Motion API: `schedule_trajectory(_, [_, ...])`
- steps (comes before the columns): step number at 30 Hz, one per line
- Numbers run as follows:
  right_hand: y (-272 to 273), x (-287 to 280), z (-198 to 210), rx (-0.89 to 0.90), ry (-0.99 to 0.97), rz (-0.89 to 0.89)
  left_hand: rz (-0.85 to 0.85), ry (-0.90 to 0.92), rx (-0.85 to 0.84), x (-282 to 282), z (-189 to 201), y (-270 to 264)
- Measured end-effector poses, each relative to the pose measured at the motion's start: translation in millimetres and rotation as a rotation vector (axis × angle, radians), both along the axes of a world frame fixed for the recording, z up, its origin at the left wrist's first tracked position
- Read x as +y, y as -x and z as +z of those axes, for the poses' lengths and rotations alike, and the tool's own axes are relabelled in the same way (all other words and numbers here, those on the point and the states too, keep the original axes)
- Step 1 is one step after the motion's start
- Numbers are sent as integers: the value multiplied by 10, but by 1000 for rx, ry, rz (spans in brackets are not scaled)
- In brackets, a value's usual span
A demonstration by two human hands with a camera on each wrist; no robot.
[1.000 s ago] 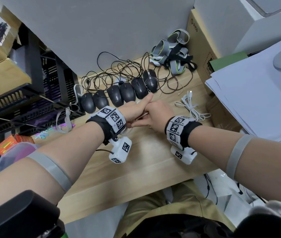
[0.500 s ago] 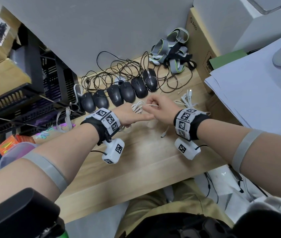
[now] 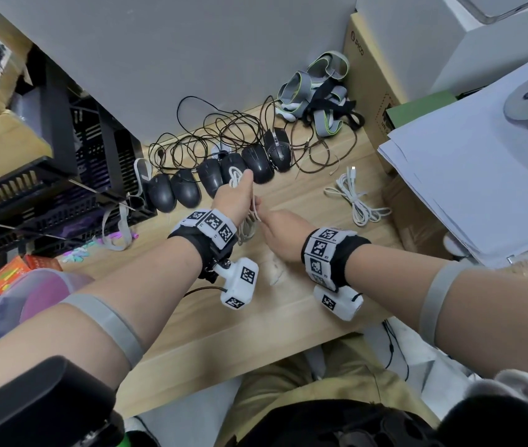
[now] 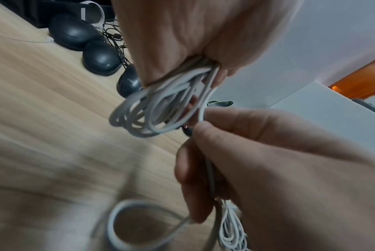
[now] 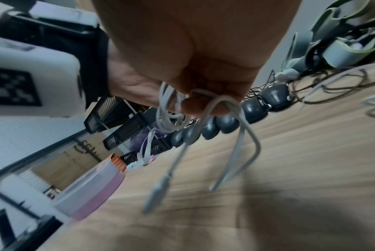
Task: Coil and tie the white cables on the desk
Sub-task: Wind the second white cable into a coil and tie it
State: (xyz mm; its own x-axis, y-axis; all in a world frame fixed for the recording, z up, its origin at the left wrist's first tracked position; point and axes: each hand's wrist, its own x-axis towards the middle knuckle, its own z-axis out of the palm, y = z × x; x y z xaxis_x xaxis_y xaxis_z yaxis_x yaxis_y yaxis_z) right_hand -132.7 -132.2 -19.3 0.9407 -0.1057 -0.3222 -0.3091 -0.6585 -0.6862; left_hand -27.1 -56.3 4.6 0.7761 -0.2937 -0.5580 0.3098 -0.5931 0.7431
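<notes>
Presently left hand (image 3: 235, 201) fingers curl tight around a bundled thin white cable coil (image 4: 154, 108), raised above the light wooden desk (image 3: 224, 324). Right hand (image 3: 280, 235) pinches the coil's loose tail. Second white cable (image 3: 354, 201) lies on the desk, well apart.

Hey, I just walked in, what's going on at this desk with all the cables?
A person is coiling a white cable above a wooden desk. The left hand grips the bundle of loops, while the right hand pinches the loose tail just below it. No tie is on this bundle yet. Another white cable lies loose on the desk to the right. A row of black computer mice sits behind the hands.
</notes>
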Motion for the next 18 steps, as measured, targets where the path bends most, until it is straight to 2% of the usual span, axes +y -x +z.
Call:
schedule_trajectory(2, [22, 41, -16, 29, 43, 70, 56, 36, 26, -7, -8, -10])
schedule_trajectory(6, [145, 107, -93, 98, 104, 212, 300, 181, 116, -28, 56, -13])
schedule_trajectory(11, [324, 65, -230, 270, 63, 313, 277, 126, 139, -49, 140, -91])
schedule_trajectory(14, [328, -8, -272, 325, 61, 268, 73, 7, 94, -21, 153, -108])
schedule_trajectory(18, [208, -149, -123, 156, 103, 119, -365, -258, -17, 105, 126, -54])
